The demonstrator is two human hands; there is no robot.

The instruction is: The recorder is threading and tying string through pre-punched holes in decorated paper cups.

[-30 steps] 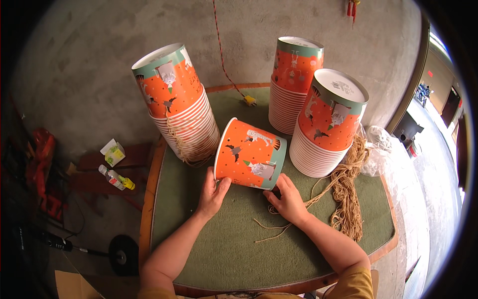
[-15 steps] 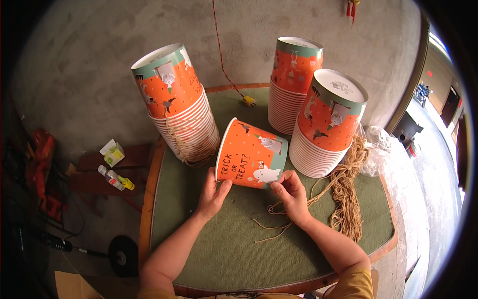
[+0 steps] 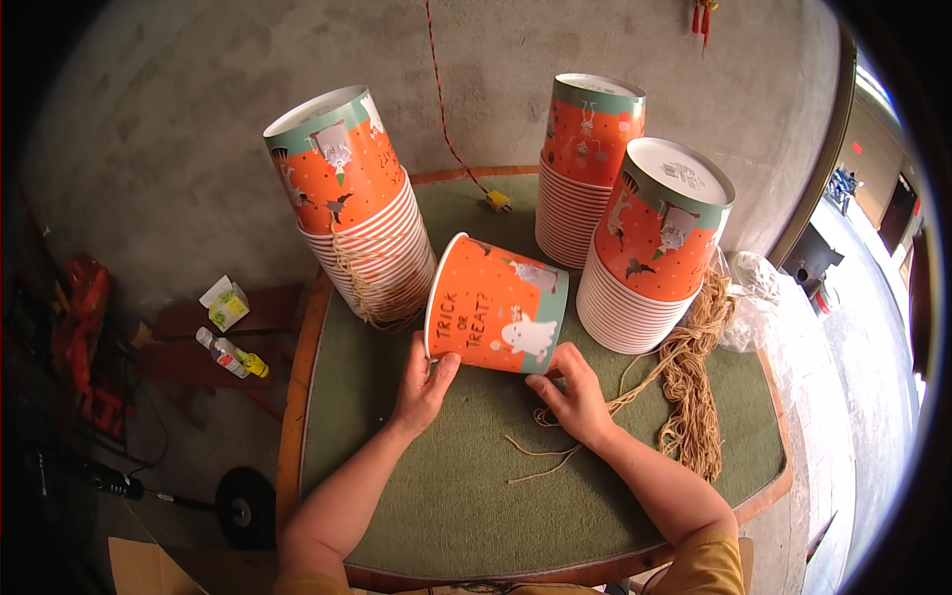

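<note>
An orange paper bucket [image 3: 493, 309] with a green base band and a white ghost lies on its side above the table, between my hands. My left hand [image 3: 424, 389] grips its white rim, thumb on the outer wall. At the base end, my right hand [image 3: 572, 394] holds the lower edge, with its thumb below the green band and some fingers hidden behind. Stacks of matching upturned buckets stand around it: a left stack [image 3: 342, 164] with cord looped at its side, a right stack [image 3: 654, 238] and a back stack [image 3: 592, 134]. A bundle of tan cord [image 3: 691, 416] lies beside my right forearm.
The table [image 3: 446, 496] has a green cloth top and wooden edge. A yellow plug [image 3: 498, 201] on a red cord rests at the back. Clear plastic bags [image 3: 756, 297] sit at the right edge. On a bench [image 3: 188, 362] at left are a carton [image 3: 225, 303] and bottles [image 3: 233, 355].
The bucket has turned slightly about its length and shifted a little left. My right thumb has slid left along its lower edge. The stacks and cord stay where they were.
</note>
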